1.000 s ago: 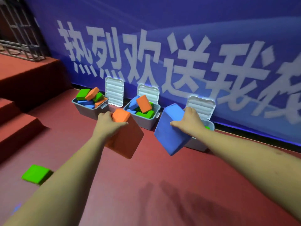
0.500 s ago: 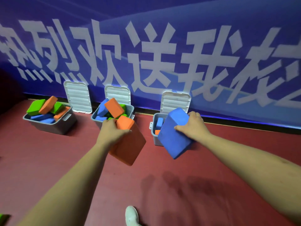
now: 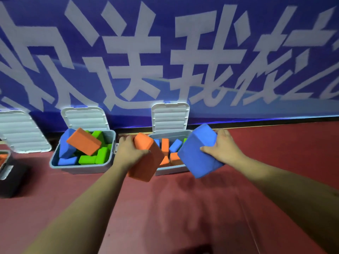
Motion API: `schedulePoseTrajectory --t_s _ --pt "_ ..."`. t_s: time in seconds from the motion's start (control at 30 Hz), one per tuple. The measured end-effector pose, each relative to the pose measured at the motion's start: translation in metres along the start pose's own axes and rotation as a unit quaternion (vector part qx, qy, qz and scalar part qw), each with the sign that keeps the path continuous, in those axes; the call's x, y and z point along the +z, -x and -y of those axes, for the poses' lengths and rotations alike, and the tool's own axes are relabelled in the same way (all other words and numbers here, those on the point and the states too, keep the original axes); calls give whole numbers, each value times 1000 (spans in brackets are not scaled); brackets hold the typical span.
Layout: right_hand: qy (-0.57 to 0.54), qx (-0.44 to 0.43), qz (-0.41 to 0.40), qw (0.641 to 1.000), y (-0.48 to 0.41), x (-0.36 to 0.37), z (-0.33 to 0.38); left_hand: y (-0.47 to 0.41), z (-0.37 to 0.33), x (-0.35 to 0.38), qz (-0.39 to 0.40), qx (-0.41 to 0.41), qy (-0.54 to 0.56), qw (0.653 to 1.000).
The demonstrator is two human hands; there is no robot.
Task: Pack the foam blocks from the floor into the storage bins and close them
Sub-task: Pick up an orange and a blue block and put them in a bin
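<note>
My left hand (image 3: 128,153) grips an orange foam block (image 3: 146,162) at its top end, held over the near left corner of the right-hand grey bin (image 3: 170,170). My right hand (image 3: 222,149) grips a blue foam block (image 3: 198,154) above that bin's right side. The bin's white lid (image 3: 169,116) stands open against the wall, and orange and blue blocks lie inside. The middle bin (image 3: 80,166) is heaped with blue, green and orange blocks, its lid (image 3: 85,118) also up.
A third bin (image 3: 5,169) with its raised lid (image 3: 20,132) shows partly at the left edge. A blue banner with large white characters (image 3: 165,52) backs the bins. Red carpet (image 3: 174,217) covers the floor in front.
I have come closer to the bins and the view has swung right. Both hands carried their blocks forward, from in front of the right bin to over it.
</note>
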State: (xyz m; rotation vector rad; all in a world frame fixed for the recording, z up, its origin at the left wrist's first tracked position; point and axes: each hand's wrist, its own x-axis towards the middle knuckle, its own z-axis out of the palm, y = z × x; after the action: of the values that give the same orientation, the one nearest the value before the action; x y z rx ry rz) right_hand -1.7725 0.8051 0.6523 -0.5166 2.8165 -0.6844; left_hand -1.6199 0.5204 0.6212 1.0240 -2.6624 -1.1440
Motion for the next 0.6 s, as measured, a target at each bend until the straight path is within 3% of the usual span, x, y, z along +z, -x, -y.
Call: schedulePoseTrajectory --t_s 0.27,0.43,0.6 --pt "21 -17 59 998 -191 25 -53 -156 -36 60 12 -16 -15 1000" --pt "43 -72 111 990 -313 57 -81 -246 -51 117 -5 -80 -3 997" --pt "62 -80 159 982 -406 113 -105 -332 -34 187 40 -104 -10 994"
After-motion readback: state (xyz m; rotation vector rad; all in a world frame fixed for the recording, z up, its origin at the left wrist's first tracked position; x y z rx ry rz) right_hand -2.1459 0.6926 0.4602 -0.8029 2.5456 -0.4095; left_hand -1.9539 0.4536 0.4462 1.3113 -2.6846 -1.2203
